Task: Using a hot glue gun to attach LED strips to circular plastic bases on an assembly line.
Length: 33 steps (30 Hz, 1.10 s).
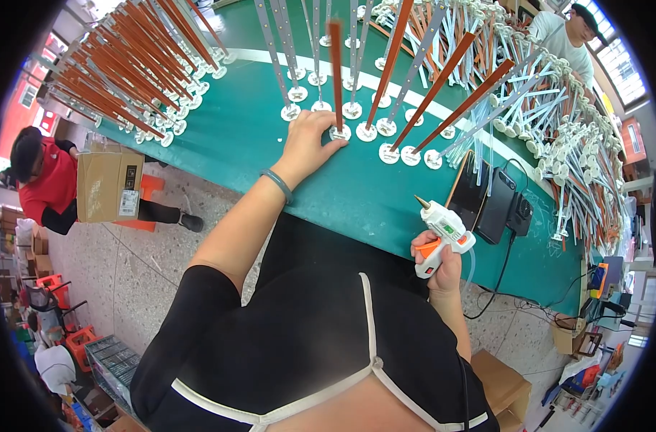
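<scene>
My left hand (306,146) reaches over the green table, its thumb and fingers closed around the white round base (340,134) of an upright brown strip (336,79). My right hand (447,271) grips a white hot glue gun (444,225) with an orange trigger, near the table's front edge. The gun's nozzle points up and to the left, apart from the strips. Around my left hand stand several more strips on white round bases, grey ones (272,57) behind and brown ones (443,86) to the right.
A dense group of brown strips (119,65) stands at the far left. Piles of strips with white bases (558,151) cover the right side. Black phones (497,209) and cables lie right of the glue gun. One person (47,173) is beside a cardboard box (110,186); another (569,36) is across the table.
</scene>
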Tool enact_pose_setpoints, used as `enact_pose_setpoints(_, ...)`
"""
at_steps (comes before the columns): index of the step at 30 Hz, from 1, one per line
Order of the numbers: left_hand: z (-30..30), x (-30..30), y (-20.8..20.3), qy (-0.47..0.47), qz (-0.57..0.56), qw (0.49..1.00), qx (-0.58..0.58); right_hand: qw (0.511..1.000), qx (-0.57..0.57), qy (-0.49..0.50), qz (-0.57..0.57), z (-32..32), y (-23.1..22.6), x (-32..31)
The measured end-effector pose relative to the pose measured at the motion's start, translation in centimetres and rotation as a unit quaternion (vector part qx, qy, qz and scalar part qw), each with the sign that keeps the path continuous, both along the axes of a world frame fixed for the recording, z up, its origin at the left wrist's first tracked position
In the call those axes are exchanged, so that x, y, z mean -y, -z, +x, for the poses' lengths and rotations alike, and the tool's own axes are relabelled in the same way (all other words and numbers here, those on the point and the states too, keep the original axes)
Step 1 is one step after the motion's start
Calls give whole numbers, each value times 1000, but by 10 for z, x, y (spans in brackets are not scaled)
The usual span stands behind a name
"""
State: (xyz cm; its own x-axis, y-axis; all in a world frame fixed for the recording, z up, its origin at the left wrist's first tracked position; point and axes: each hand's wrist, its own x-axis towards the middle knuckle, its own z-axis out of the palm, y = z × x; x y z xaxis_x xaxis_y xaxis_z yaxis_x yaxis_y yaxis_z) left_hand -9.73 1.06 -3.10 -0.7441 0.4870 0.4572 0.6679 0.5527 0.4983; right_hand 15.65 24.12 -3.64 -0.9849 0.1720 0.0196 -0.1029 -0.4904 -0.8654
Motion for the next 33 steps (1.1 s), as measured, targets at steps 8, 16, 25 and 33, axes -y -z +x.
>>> enact_pose_setpoints(8,10,8,-8,-39,41,998,17,1000,3,8,7,1,0,1)
enact_pose_setpoints(16,98,13,-54,211,-39,974,-77,995,-60,-80,-3,6,2,1)
enact_pose_setpoints(25,27,169,-48,-58,334,898,281,994,-54,-96,13,-8,7,5)
enact_pose_setpoints(33,-59,294,46,-497,323,805,-5,998,-8,-69,3,-14,4,12)
